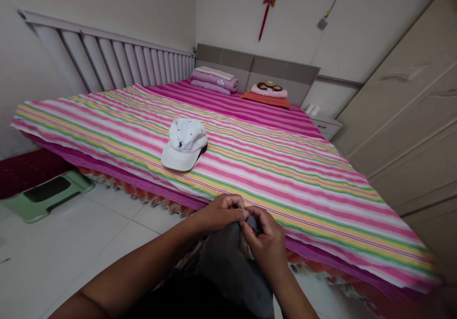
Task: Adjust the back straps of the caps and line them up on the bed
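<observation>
I see a bed with a striped sheet (285,171), gray cap (223,259) in front of its near edge, white baseball cap (187,138) lying on the sheet, left hand (223,212) and right hand (267,235) both pinching the gray cap's edge.

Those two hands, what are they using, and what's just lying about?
In use:
- left hand and right hand
- grey cloth thing they hold

Seemingly just lying about:
- white cap on the striped sheet
- green stool
- folded purple bedding
</observation>
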Demonstrator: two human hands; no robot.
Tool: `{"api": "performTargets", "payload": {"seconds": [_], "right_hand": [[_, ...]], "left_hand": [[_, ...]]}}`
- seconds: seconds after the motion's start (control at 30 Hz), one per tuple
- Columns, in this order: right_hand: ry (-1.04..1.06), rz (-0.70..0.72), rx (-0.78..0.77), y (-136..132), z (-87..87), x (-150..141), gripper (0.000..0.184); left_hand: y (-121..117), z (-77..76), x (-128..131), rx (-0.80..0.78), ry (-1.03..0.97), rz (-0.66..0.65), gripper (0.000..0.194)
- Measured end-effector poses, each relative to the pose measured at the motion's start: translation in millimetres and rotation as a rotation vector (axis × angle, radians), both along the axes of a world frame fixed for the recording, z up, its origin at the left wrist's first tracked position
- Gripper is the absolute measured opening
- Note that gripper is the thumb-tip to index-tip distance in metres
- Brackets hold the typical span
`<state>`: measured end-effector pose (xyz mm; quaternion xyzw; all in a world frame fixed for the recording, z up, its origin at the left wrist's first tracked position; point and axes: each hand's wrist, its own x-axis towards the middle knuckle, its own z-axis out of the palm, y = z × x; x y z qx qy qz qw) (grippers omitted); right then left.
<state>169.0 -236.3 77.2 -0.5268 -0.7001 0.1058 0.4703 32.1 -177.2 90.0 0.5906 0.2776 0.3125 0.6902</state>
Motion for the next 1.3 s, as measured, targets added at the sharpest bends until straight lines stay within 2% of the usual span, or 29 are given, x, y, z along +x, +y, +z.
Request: {"api": "performTargets", "payload": {"seconds": [0.17, 0.57, 0.67, 0.8, 0.87, 0.97, 1.03, 1.13, 1.2, 1.3], "right_hand": [[-0.102, -0.042, 0.086, -1, 0.4, 1, 0.01], [-0.116, -0.028, 0.03, -4, 5.2, 3, 0.013], [-0.117, -0.015, 0.005, -3, 5.4, 4, 0.012], [-0.1, -0.007, -0.021, -2, 5.9, 4, 0.012], [-0.066, -0.014, -0.044, -1, 5.5, 3, 0.01], [0.158, 0.018, -0.226, 0, 3.4, 4, 0.023], [0.424, 0.16, -0.444, 0, 1.2, 7, 0.033], [0.721, 0.421, -0.732, -1, -3.2, 14, 0.027], [0.813, 0.468, -0.791, -1, -6.1, 16, 0.028], [0.912, 0.416, -0.754, -2, -8.2, 16, 0.029]], "left_hand": [[-1, -0.5, -5, -0.065, -0.02, 0.0, 0.017], [7, -10.7, -6, -0.278, -0.208, 0.029, 0.016], [9, -4.8, -7, -0.226, -0.144, 0.02, 0.02], [12, 7.8, -7, -0.042, 0.078, -0.019, 0.03], [12, 11.4, -6, -0.001, 0.159, -0.052, 0.03], [11, 11.0, -7, -0.089, 0.108, -0.067, 0.028], [11, 8.2, -10, -0.179, 0.045, -0.068, 0.028], [12, 3.8, -13, -0.287, -0.03, -0.102, 0.028], [13, 2.0, -14, -0.331, -0.063, -0.135, 0.027], [15, 0.4, -13, -0.374, -0.084, -0.151, 0.027]]}}
